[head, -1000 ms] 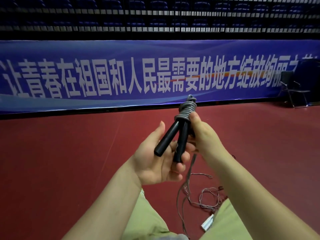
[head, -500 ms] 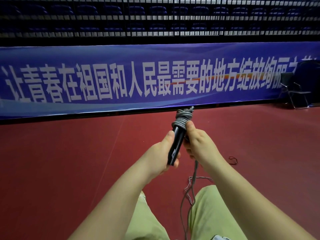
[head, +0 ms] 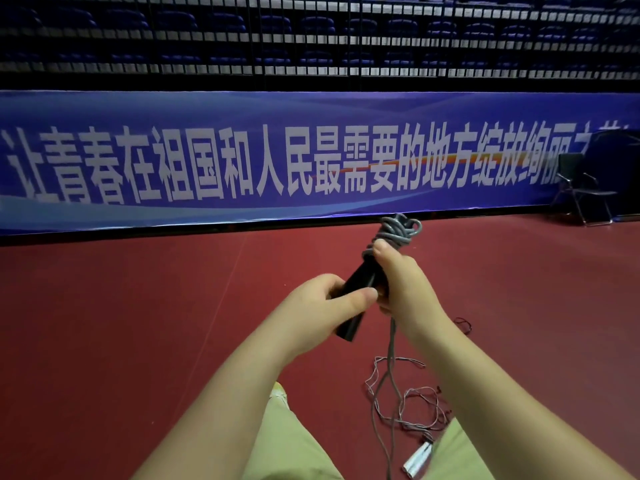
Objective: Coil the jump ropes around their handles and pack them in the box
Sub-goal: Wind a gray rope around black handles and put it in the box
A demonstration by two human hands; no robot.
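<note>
Matt black handles look like smooth plastic; the grey rope has a dull rubbery sheen; the red floor is matt

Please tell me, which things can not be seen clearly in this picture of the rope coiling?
- Box: not in the head view at all.
- Black handles: middle hidden by the left hand and right hand.
- Grey rope: loose tail cut off by the bottom edge.
- Thin ropes on the floor: too tangled to count; partly behind the right forearm.

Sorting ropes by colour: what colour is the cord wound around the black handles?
Grey, seen in the head view: the cord coiled above the black handles.
</note>
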